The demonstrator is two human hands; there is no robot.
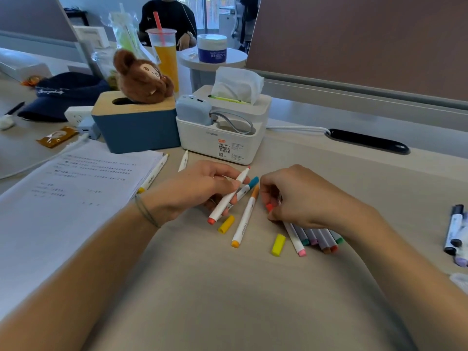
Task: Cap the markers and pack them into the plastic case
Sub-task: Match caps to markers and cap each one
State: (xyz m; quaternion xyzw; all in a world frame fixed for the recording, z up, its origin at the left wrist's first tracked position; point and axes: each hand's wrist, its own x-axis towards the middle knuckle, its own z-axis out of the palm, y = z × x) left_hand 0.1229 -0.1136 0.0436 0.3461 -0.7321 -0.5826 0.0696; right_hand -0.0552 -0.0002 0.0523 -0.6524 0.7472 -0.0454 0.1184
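My left hand [202, 186] grips a white marker with a red end [228, 197], its tip uncapped and pointing up right. Under it lies a blue-capped marker [249, 186]. An orange marker [245, 219] lies on the desk between my hands. My right hand [298, 196] pinches a small red cap [269, 207] and rests over a bundle of several white markers [314, 236]. Two loose yellow caps [226, 224] [278, 244] lie on the desk. The plastic case is not in view.
A white organiser box with tissues [222, 138] and a blue tissue box [136, 127] stand behind the markers. Papers [76, 188] lie at left with two more white markers [154, 174] [182, 162]. Dark markers [454, 229] lie at the right edge.
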